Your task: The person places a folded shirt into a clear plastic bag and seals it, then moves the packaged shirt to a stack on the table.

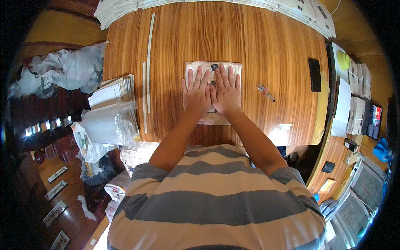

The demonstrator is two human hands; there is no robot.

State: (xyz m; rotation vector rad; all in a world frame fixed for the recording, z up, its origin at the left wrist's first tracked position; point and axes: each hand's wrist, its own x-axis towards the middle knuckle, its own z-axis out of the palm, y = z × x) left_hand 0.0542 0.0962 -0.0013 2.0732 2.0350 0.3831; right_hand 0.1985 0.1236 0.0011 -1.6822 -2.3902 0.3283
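A flat pale packet (pixel 227 68) in clear wrapping, with a small dark label near its far edge, lies on the wooden table (pixel 258 37). My left hand (pixel 196 93) and my right hand (pixel 227 92) both lie flat on it, side by side, thumbs touching, fingers spread and pointing away from me. Neither hand grips anything; the palms rest on the packet's middle and hide most of it. The packet's near edge reaches almost to the table's front edge.
A small metal tool (pixel 265 91) lies right of the packet, a black phone (pixel 315 75) further right. Two long white strips (pixel 148 66) lie on the left. Stacks of white packets (pixel 300 12) line the far edge. A clear plastic bag (pixel 109 125) sits at the left corner.
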